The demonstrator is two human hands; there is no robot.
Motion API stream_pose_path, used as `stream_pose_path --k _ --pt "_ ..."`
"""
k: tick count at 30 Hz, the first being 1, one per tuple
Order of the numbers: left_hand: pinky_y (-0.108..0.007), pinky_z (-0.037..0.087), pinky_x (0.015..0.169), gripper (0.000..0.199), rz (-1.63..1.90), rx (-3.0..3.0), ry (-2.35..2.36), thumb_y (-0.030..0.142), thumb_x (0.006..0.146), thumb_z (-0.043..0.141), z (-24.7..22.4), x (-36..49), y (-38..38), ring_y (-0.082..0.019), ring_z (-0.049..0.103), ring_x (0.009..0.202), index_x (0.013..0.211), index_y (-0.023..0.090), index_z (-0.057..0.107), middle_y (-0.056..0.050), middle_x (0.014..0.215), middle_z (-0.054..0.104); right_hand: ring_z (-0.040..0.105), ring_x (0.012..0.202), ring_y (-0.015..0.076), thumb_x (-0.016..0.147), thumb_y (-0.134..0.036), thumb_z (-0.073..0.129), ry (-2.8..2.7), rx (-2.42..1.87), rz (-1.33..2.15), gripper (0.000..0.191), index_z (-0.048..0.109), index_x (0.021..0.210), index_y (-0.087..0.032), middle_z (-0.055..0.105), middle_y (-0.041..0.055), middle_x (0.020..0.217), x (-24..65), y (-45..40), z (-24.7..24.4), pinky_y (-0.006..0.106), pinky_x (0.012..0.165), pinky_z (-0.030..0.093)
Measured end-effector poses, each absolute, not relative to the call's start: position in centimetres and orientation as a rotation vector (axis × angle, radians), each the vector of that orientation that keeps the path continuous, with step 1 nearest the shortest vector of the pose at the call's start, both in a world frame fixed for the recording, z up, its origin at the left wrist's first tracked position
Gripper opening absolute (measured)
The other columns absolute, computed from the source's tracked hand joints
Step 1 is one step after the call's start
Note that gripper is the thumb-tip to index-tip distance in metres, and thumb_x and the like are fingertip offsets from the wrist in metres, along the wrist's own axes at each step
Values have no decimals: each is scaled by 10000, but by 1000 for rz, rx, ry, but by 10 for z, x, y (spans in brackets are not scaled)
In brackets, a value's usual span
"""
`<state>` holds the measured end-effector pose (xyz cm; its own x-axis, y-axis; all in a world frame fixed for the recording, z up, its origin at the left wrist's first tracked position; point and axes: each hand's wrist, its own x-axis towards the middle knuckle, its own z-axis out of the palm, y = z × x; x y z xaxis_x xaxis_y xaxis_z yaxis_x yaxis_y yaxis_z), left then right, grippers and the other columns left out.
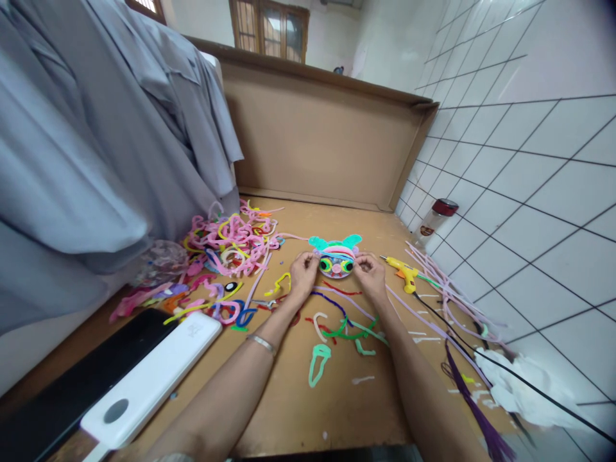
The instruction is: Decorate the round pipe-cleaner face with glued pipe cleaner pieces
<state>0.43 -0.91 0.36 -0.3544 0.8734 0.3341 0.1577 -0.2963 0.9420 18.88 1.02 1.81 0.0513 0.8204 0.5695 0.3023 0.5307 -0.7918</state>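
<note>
A small pipe-cleaner face (337,266) with green ears, round yellow-green eyes and a pink nose is held upright between my two hands, near the middle of the cardboard surface. My left hand (304,272) pinches its left edge with thumb and fingers. At its right edge, my right hand (369,273) grips it the same way. Pink and blue strands cross the face above the eyes. Below it lie a dark blue strand, a green twisted piece (349,332) and a mint-green loop (318,366).
Pink and yellow pipe cleaners (231,240) are heaped at the left, near a white power bank (158,378) and a black slab (96,378). On the right are a yellow glue gun (408,274) with its cord, lilac strands, a red-capped bottle (434,221) and white tissue (524,385).
</note>
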Motion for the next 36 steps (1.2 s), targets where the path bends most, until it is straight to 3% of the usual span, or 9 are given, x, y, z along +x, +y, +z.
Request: stream_pose_path --k 16,23,29,32,36 --pt "-268 417 712 218 1866 1441 1466 327 850 505 10 3 -16 -157 534 721 693 194 578 -11 723 569 617 849 205 692 -293 606 -1528 -986 403 105 626 638 -205 643 62 852 190 8 20 346 737 501" --pt "-279 447 742 184 2012 1708 1430 330 897 480 24 6 -28 -173 559 842 852 197 600 -58 894 595 586 797 179 719 -253 581 -1525 -973 325 82 610 655 -210 618 43 826 191 4 26 317 716 484" --pt "-372 418 897 207 2030 2190 1471 289 920 471 41 10 -45 -216 556 990 996 204 643 -94 1005 635 574 814 179 819 -207 531 -1609 -874 116 100 581 735 -230 606 35 839 178 -13 47 318 745 474" --pt "-393 376 883 223 1865 2452 1592 280 908 508 42 4 -55 -246 537 1027 1056 221 664 -101 1059 663 579 887 205 874 -193 503 -1836 -811 -71 111 580 803 -230 619 49 861 163 -27 52 353 799 455" --pt "-404 326 818 181 1698 2664 1717 261 897 532 34 -11 -65 -249 541 901 984 249 689 -80 944 701 547 883 225 920 -183 448 -2081 -829 -365 153 572 832 -202 630 81 880 147 -40 48 372 797 413"
